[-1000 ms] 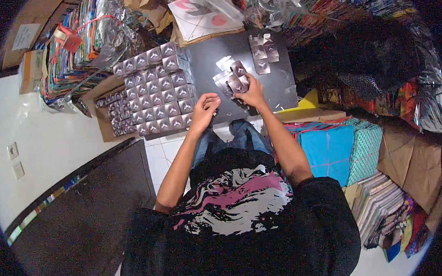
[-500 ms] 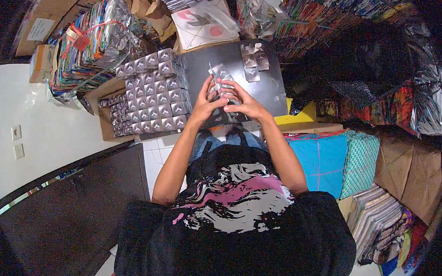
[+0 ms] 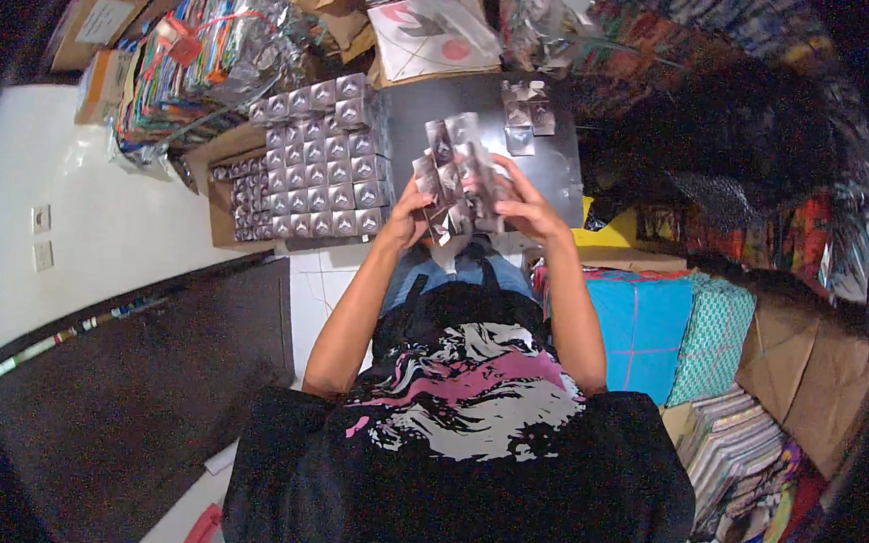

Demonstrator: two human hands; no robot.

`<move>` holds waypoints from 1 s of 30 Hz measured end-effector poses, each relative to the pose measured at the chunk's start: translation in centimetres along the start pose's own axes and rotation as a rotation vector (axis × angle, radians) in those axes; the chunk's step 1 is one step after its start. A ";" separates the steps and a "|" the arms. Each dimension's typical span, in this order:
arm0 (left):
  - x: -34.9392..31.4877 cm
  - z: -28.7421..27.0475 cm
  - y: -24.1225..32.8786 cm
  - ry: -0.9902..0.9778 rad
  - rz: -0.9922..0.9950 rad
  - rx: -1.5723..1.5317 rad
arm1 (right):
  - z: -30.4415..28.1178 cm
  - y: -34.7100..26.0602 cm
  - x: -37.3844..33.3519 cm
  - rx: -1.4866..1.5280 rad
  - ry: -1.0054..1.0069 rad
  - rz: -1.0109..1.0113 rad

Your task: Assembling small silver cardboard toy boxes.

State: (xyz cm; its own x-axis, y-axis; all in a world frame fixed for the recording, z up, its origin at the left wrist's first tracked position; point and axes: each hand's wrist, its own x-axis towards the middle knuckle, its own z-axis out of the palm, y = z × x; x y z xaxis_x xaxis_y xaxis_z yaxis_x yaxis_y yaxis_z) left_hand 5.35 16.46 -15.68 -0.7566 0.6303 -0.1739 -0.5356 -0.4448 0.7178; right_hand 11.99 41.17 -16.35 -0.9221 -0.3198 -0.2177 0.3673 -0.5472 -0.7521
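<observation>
Between my two hands is an unfolded printed carton (image 3: 445,174), dark grey-brown with pale patches and jutting flaps. Its right part is smeared by motion, so I cannot tell whether it is one piece or more. The fingers of my left hand (image 3: 410,217) close on its lower left edge. My right hand (image 3: 534,210) grips its right side, with the fingers partly behind it. Beneath lies a dark tabletop (image 3: 409,108). Farther back on it is another flattened carton (image 3: 529,114) of similar print.
Rows of small made-up boxes (image 3: 327,168) stand stacked left of my hands, beside an open cardboard box (image 3: 223,211) holding more. Bundled packets (image 3: 185,62) rise at the far left. A blue wrapped bundle (image 3: 634,316) sits to the right, under black plastic (image 3: 677,137).
The carton has turned and spread, showing its printed panels. My hands have moved apart, the right one outward. The whole view has shifted slightly.
</observation>
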 end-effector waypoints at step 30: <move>-12.9 -5.4 19.4 0.299 0.498 1.124 | 28.0 -0.5 7.2 -1.225 0.168 -0.279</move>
State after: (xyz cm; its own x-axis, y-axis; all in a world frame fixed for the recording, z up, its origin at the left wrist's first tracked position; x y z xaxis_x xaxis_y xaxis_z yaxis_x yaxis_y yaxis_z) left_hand 2.71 -3.73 -3.12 -0.9176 0.3175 0.2393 0.3331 0.2851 0.8988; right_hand 8.54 17.45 -0.15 -0.9868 -0.1589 0.0317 -0.1111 0.5210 -0.8463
